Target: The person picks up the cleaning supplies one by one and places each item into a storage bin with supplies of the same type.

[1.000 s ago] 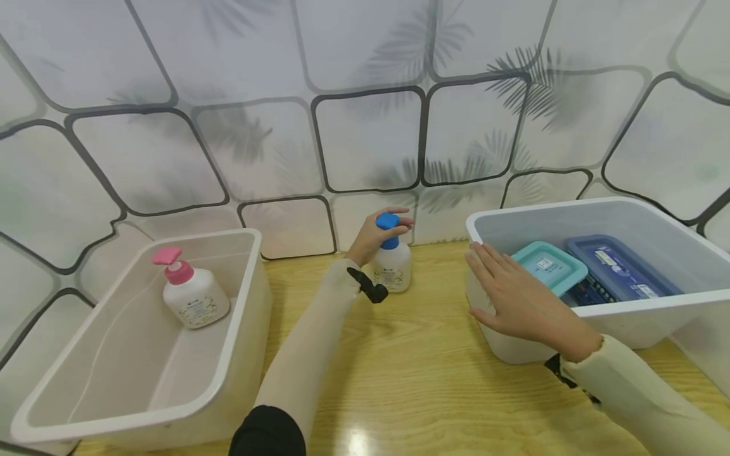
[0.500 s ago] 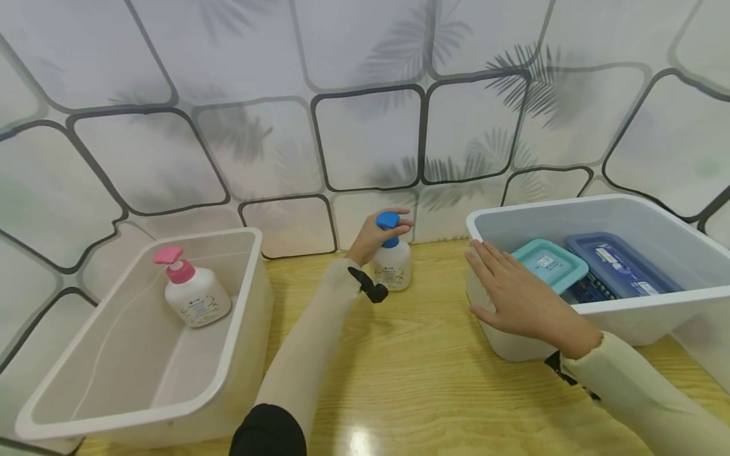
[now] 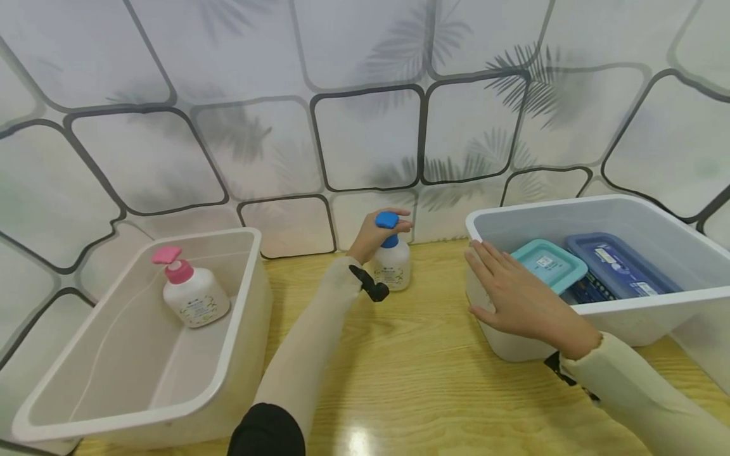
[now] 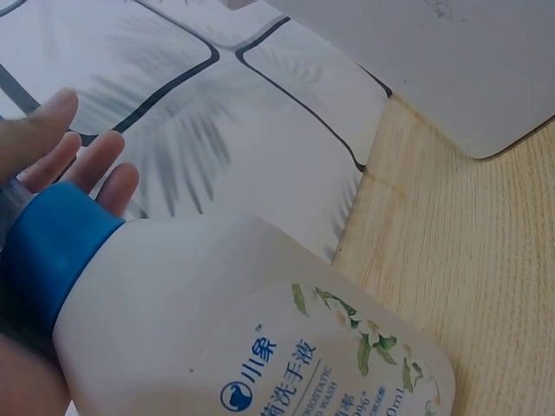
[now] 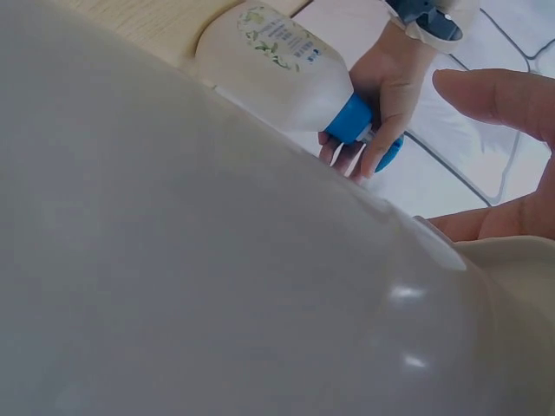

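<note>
My left hand holds a white hand wash bottle at its neck, thumb and fingers on either side just under the blue pump head. The bottle stands upright on the table near the wall. Its printed label and blue collar show large in the left wrist view. My right hand rests flat with straight fingers over the near left corner of the right white bin. In the right wrist view, the thumb stands apart from the fingers, and the bin's wall fills much of the picture.
A second hand wash bottle with a pink pump leans in the left white bin. Inside the right bin lie a teal-lidded container and a blue-lidded container. A patterned wall covering rises behind the wooden table.
</note>
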Demonstrator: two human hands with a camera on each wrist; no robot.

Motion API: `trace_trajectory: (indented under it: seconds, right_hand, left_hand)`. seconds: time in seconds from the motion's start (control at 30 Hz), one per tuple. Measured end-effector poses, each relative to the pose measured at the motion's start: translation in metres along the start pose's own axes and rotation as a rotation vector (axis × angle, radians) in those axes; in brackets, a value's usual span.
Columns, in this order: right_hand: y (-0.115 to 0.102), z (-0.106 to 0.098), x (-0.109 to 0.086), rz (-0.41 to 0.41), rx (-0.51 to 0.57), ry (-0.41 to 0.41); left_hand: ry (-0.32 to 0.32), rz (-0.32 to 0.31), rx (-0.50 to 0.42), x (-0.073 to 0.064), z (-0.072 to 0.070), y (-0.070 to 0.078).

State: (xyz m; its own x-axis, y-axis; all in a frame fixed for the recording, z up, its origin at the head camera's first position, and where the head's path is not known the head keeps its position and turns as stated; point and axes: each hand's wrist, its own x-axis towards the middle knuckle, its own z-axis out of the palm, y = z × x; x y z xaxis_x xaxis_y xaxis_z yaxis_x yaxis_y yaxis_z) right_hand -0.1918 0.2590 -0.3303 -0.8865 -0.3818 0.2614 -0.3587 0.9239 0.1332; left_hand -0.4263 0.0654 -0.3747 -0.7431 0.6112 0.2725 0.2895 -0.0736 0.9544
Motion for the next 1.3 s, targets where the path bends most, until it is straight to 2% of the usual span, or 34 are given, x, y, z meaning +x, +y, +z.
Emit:
trace_trajectory:
  seconds: [0.37,0.6,0.77,0.87,0.97,1.1,1.3]
  right_hand:
    - [-0.0006,-0.0010,0.0001,0.000,0.000,0.006]
    - [0.0004,-0.0004,-0.0001,-0.002,-0.006,0.011]
    - [-0.0003,-0.0009,0.0000,-0.002,-0.007,0.010]
    - [-0.0007,-0.0011,-0.0002,0.001,-0.005,0.008]
    - [-0.0010,-0.0011,-0.0002,0.003,-0.002,0.004]
    - [-0.0011,-0.0017,-0.0009,0.008,0.003,-0.002]
    - [-0.0010,-0.0027,-0.0016,0.013,0.005,-0.018]
  left_hand:
    - [0.011,0.011,0.065,-0.0002,-0.0003,-0.0012]
    - [-0.001,0.004,0.053,0.0004,0.0001,0.0006]
    - [0.006,0.018,0.136,0.0005,-0.0012,0.0000]
    - [-0.004,0.021,0.119,0.0012,-0.0008,-0.0011]
    - [-0.010,0.015,0.045,0.0020,0.0001,-0.0026]
    - [0.016,-0.015,-0.033,0.0025,0.0015,-0.0042]
    - [0.045,-0.018,-0.033,0.0017,0.0023,-0.0047]
